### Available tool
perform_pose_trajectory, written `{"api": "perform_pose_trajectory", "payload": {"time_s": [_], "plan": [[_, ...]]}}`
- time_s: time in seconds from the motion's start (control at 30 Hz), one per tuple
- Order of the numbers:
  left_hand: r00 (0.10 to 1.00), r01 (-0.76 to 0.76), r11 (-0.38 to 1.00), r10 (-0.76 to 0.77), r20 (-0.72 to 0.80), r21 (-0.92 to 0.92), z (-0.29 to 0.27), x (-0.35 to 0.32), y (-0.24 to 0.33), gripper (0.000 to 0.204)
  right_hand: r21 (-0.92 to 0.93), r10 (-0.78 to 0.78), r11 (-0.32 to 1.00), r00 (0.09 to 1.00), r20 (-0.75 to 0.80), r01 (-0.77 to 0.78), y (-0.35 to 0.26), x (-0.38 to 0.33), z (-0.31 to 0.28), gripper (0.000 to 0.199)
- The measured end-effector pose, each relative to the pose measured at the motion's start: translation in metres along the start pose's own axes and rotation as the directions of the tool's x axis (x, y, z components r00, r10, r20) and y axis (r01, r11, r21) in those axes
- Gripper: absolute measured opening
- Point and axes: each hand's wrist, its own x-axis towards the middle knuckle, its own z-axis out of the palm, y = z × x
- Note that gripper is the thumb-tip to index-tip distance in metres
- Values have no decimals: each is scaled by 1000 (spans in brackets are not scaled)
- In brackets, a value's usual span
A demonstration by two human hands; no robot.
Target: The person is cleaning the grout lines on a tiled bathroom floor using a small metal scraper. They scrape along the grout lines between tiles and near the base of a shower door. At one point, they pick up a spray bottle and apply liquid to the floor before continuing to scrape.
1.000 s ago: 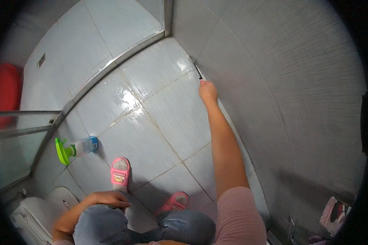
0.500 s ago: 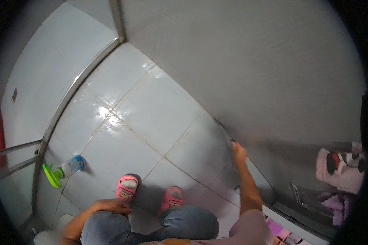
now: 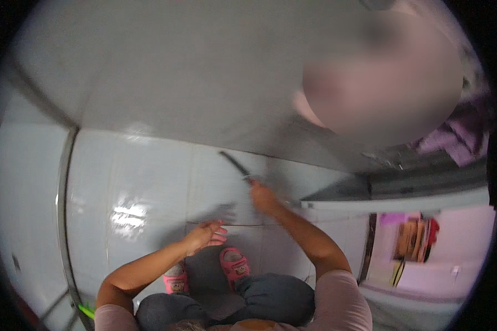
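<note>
Pale glossy floor tiles [image 3: 149, 182] under a crouch: right hand [image 3: 262, 197] clamped on a thin dark tool [image 3: 233, 163] held low near the wall base, left hand [image 3: 204, 234] open and free above the pink slippers [image 3: 234, 265]; best kept to short, steady, flat strokes.

A: What is the carrying surface in this figure?
B: A floor [image 3: 149, 182] of large pale glossy tiles, with a bright glare patch left of centre.
A: What rests directly on it?
B: Two pink slippers [image 3: 234, 265], worn, side by side near the lower edge; a green object [image 3: 86, 311] at lower left, mostly cut off.
</note>
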Motion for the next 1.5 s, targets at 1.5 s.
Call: {"api": "perform_pose_trajectory", "payload": {"time_s": [1.5], "plan": [[943,308,903,-248,220,-301,70,12,-70,30,-647,641,634,756,135,-423,304,-415,92,21]]}}
